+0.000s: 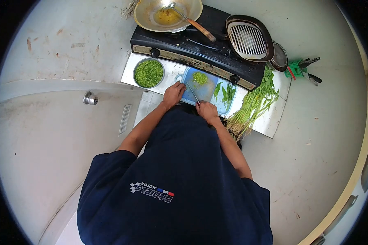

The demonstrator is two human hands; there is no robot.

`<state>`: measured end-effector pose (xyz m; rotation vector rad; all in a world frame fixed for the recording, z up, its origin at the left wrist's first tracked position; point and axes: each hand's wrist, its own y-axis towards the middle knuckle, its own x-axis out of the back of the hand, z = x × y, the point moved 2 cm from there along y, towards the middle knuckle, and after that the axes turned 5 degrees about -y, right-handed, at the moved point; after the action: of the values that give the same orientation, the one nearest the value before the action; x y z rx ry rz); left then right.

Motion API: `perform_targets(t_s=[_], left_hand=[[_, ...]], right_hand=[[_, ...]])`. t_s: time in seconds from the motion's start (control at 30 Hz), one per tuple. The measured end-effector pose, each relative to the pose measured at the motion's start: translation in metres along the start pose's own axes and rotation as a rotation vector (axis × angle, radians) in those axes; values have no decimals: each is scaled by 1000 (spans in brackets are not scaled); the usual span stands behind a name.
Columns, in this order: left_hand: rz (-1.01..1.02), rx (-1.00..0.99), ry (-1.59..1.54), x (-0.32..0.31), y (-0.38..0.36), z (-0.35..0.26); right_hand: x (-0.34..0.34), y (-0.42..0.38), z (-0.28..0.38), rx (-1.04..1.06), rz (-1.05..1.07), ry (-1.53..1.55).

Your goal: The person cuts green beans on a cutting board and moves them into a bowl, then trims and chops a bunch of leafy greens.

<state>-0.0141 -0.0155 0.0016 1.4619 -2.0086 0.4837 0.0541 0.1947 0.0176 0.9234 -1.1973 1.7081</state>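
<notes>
A blue cutting board (pixel 189 98) lies on the white tiled counter, with a small heap of chopped green vegetable (pixel 200 78) near its top. My left hand (pixel 174 93) is closed, its bent fingers at the board's left edge. In my right hand (pixel 207 111), at the board's near edge, is the handle of a knife (pixel 193 93). Its blade slants up and left across the board, below the heap. Whole green leafy pieces (pixel 227 93) lie on the board's right part. Left of the board stands a round metal bowl (pixel 164 76) full of chopped greens (pixel 149 73).
Behind the board is a black gas stove (pixel 208 49) carrying a wok (pixel 145 16) with a wooden-handled ladle (pixel 200 29), and a grill pan (pixel 270 47). Leafy greens with roots (pixel 251 108) lie at the right. A green basket (pixel 295 68) holds utensils. A door knob (pixel 90 98) is at left.
</notes>
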Motion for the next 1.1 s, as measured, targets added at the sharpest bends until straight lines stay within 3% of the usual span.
perform_targets(t_s=[0.73,1.1], left_hand=[[20,-44,-42,-6,12,-3],[7,-64,-65,-7,14,1]], right_hand=[[0,31,20,-61,5,16],[3,-2,0,-69,31,51]])
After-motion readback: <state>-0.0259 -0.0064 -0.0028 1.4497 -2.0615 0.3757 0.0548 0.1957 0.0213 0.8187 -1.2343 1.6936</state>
